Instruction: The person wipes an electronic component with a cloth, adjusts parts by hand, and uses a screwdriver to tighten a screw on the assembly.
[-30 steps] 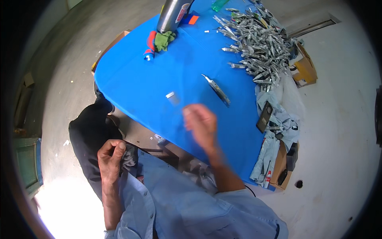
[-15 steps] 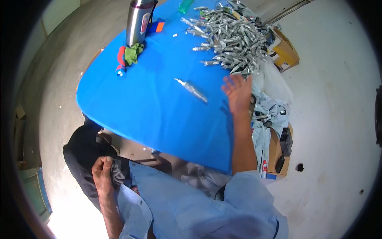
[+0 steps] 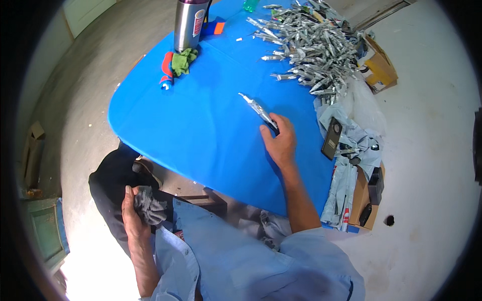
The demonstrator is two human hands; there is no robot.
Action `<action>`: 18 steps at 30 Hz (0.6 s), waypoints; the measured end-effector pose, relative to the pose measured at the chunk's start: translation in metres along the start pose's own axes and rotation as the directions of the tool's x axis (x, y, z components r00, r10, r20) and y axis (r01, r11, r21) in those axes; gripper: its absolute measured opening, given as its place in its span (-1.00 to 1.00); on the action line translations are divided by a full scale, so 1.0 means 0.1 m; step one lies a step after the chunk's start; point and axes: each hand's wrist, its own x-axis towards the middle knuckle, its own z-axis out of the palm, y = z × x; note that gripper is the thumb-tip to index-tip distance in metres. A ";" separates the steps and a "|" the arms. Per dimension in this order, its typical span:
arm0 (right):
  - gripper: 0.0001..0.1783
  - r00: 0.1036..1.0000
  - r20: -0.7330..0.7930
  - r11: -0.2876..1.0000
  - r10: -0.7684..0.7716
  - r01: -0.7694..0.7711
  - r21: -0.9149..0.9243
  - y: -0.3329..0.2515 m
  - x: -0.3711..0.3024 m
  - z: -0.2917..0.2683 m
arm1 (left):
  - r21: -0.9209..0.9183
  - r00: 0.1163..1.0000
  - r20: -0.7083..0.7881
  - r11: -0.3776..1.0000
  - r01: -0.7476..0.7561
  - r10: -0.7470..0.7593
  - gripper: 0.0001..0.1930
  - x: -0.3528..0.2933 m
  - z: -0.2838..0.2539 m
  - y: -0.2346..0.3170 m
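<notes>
Silver metal tube (image 3: 257, 108): lies alone on blue tablecloth (image 3: 201, 125)
R hand (image 3: 279, 141): fingertips pinching tube's dark end; lift level
L hand (image 3: 134, 213): closed round grey rag (image 3: 149, 207), keep clear

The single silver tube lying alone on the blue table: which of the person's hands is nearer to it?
The right hand is nearer: its fingertips rest at the near end of the silver tube. The left hand is far off below the table edge, holding a grey cloth.

The single head-worn fisheye view looks steeply down onto the blue bench (image 3: 201, 125) from the wearer's near edge. The bench fills the upper centre at arm's reach; floor curves around it on all sides.
</notes>
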 end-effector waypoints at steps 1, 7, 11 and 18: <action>-0.63 1.000 0.003 1.000 0.011 -0.011 0.011 0.03 0.00 0.02 | -0.007 0.999 0.035 1.000 -0.007 0.007 -0.56 -0.02 0.03 0.01; -0.72 0.996 0.048 0.990 0.080 -0.085 0.114 0.01 0.01 0.09 | 0.072 0.981 0.185 0.995 -0.071 0.056 -0.64 -0.10 0.21 0.02; -0.73 0.996 0.073 0.964 0.043 -0.061 0.259 -0.16 0.03 0.15 | 0.099 0.975 0.218 0.993 -0.064 0.041 -0.68 -0.18 0.42 0.07; -0.73 0.962 0.110 0.905 -0.250 0.192 0.379 -0.48 0.01 0.27 | 0.424 0.970 0.191 0.878 -0.221 0.152 -0.59 -0.28 0.89 0.13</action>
